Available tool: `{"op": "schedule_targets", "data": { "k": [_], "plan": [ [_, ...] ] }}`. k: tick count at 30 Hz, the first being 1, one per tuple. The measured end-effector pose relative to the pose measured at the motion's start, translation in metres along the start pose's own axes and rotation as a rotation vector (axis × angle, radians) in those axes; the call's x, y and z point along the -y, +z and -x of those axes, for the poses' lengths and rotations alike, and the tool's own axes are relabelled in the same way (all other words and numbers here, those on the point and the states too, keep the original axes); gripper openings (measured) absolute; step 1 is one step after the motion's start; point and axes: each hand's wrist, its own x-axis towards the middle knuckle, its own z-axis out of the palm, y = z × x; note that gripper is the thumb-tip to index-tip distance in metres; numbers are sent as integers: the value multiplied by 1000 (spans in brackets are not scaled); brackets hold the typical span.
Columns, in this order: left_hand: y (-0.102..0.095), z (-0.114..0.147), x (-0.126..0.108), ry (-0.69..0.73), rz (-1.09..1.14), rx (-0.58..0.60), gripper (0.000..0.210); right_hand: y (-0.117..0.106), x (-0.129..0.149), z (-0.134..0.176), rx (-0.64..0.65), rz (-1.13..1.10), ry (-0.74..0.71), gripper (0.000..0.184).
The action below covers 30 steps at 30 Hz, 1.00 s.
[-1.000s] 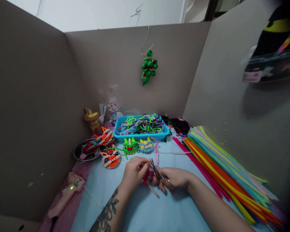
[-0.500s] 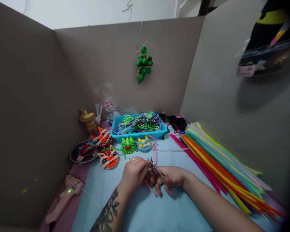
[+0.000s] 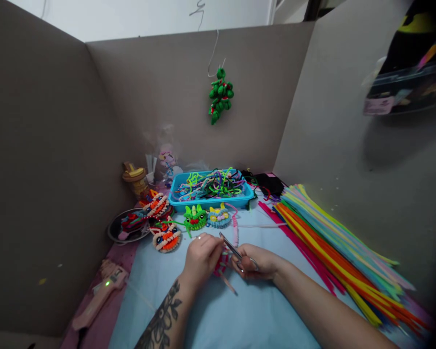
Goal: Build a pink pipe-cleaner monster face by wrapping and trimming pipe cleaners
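Observation:
My left hand (image 3: pixel 202 256) is closed on a pink pipe-cleaner piece (image 3: pixel 222 264), most of it hidden behind the fingers. A pale pink stem (image 3: pixel 228 283) sticks out below it toward me. In my right hand (image 3: pixel 259 261) is a pair of metal scissors (image 3: pixel 231 246), its fingers bent at the handle loops. The blades look nearly together and point up and left, with their tips close to my left fingertips. Just beyond my hands lie a green pipe-cleaner animal face (image 3: pixel 194 219), a blue one (image 3: pixel 218 218) and a pink coiled strip (image 3: pixel 236 231).
A blue tray (image 3: pixel 210 205) of pipe-cleaner scraps stands at the back. Bundles of long pipe cleaners (image 3: pixel 334 242) lie at right. Orange faces (image 3: pixel 167 238), a metal bowl (image 3: pixel 112 235) and a pink glue gun (image 3: pixel 103 295) are at left. Grey partitions (image 3: pixel 181 97) enclose the table.
The scissor blades have come closer together, and my right fingers have curled in around the handles. More of the pink piece now shows. The whole view has shifted slightly.

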Motion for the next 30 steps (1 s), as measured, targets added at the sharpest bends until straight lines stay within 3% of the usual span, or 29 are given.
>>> {"op": "schedule_targets", "data": {
  "k": [4,9,15,20,23,30],
  "plan": [
    [0,0,0,-25,24,-15,18,4,3,0,-28,23,-26,67],
    [1,1,0,0,5,-1,20,6,2,-2,56,-78,51,71],
    [1,1,3,-19,-10,-19,20,6,1,-3,-112,-31,-51,60],
    [1,1,1,6,-19,-6,19,8,-1,-4,-20,-96,-3,58],
    [1,1,1,4,-35,-25,18,8,-3,-7,-90,-118,-76,56],
    [5,0,-5,89,-22,36,18,-3,6,1,-53,-255,-166,80]
  ]
}}
